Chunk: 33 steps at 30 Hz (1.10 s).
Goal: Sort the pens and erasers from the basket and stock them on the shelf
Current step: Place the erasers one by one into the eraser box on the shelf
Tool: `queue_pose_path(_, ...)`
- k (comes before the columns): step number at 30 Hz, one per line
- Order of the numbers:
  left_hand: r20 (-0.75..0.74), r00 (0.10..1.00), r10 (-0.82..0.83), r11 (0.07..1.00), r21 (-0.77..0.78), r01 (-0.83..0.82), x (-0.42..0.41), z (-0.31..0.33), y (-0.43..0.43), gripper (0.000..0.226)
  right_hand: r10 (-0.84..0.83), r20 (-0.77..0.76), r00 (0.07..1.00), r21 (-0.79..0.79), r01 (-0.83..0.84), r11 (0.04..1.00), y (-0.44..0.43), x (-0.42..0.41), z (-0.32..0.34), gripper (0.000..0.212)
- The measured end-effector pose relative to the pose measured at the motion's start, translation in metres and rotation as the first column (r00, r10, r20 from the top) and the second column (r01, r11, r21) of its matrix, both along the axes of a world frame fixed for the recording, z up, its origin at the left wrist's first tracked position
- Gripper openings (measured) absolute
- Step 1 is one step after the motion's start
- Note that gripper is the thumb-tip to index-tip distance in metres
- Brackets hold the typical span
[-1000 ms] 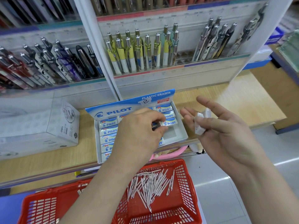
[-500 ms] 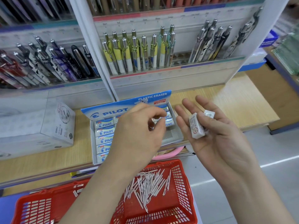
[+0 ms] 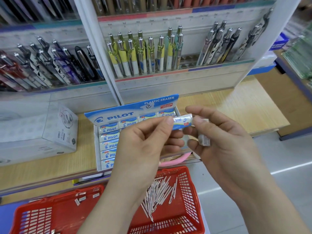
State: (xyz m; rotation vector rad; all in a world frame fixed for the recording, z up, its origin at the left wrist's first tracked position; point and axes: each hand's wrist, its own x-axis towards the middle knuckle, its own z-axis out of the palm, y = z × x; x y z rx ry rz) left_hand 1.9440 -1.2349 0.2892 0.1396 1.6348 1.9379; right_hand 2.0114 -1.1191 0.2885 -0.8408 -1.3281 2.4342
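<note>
Stationery aisle: wooden shelf (image 3: 236, 112) under racks of display pens (image 3: 143, 53), red basket (image 3: 194, 183) below the shelf's front edge.

Key relation: the Pilot eraser (image 3: 183, 122) hangs between both hands, just above the front right part of the Pilot display box (image 3: 118, 115). Its long axis runs left to right across our view, right end tipped slightly up. That is roughly parallel to the erasers already rowed in the box. So the box lies down and a bit forward of the fingers, and we judge little rotation is needed.

Left hand (image 3: 143, 149): thumb and forefinger pinch the eraser's left end, other fingers curled under. It sits over the box, so it's the nearer hand for the drop.

Right hand (image 3: 224, 149): thumb and forefinger tips touch the eraser's right end. Its lower fingers curl round 1 small white eraser (image 3: 204, 141).

We can't see a free slot, because both hands cover that side of the box.

Basket holds a pile of thin pale pens (image 3: 158, 195) on the right and a few small loose erasers (image 3: 81, 198) further left. Plenty left to sort, by our read.
</note>
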Motion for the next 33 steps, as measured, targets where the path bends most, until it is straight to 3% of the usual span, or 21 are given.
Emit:
queue_pose_path(3, 0.03, 0.999, 0.018, 1.0, 0.002, -0.018, 0.001, 0.0, -0.001, 0.024, 0.011, 0.016, 1.0, 0.08, -0.013, 0.997, -0.003, 0.0, 0.001, 0.028)
queue_pose_path(8, -0.03, 0.999, -0.043, 0.999, -0.022, 0.043, 0.002, -0.005, -0.005, 0.01, -0.079, 0.014, 0.997, 0.03, 0.079, 0.996, -0.005, -0.004, 0.002, 0.034)
queue_pose_path(10, -0.017, 0.994, -0.108, 0.994, 0.008, 0.108, 0.001, -0.003, -0.007, 0.014, -0.094, 0.011, 0.996, 0.027, 0.094, 0.995, -0.005, -0.004, 0.004, 0.032)
queue_pose_path(13, 0.0, 0.971, -0.24, 0.968, 0.075, 0.239, -0.004, 0.001, -0.012, 0.035, -0.02, 0.022, 1.0, 0.076, 0.018, 0.997, -0.003, -0.002, 0.006, 0.021)
queue_pose_path(18, -0.107, 0.919, -0.379, 0.925, -0.008, 0.38, -0.016, 0.003, -0.019, 0.029, 0.106, 0.031, 0.994, 0.073, -0.108, 0.991, 0.0, 0.001, 0.006, 0.016)
queue_pose_path(23, -0.12, 0.973, -0.197, 0.98, -0.048, 0.193, -0.026, 0.002, -0.022, 0.025, 0.286, 0.099, 0.953, 0.256, -0.302, 0.918, 0.008, 0.005, 0.004, 0.025)
queue_pose_path(26, -0.105, 0.976, -0.193, 0.978, -0.105, 0.182, -0.026, 0.0, -0.022, 0.021, 0.253, 0.14, 0.957, 0.419, -0.289, 0.861, 0.011, 0.005, 0.005, 0.019)
queue_pose_path(29, -0.294, 0.924, -0.243, 0.925, -0.356, 0.13, -0.024, -0.01, -0.018, 0.02, 0.153, 0.166, 0.974, 0.483, -0.216, 0.848, 0.013, 0.004, 0.0, 0.009)
queue_pose_path(31, -0.444, 0.852, -0.277, 0.868, -0.496, 0.024, -0.024, -0.019, -0.016, 0.018, 0.086, 0.214, 0.973, 0.459, -0.178, 0.871, 0.017, 0.005, -0.005, 0.021)
queue_pose_path(33, -0.551, 0.771, -0.32, 0.839, -0.543, -0.04, -0.024, -0.026, -0.014, 0.017, 0.053, 0.245, 0.968, 0.399, -0.151, 0.905, 0.022, 0.008, -0.008, 0.032)
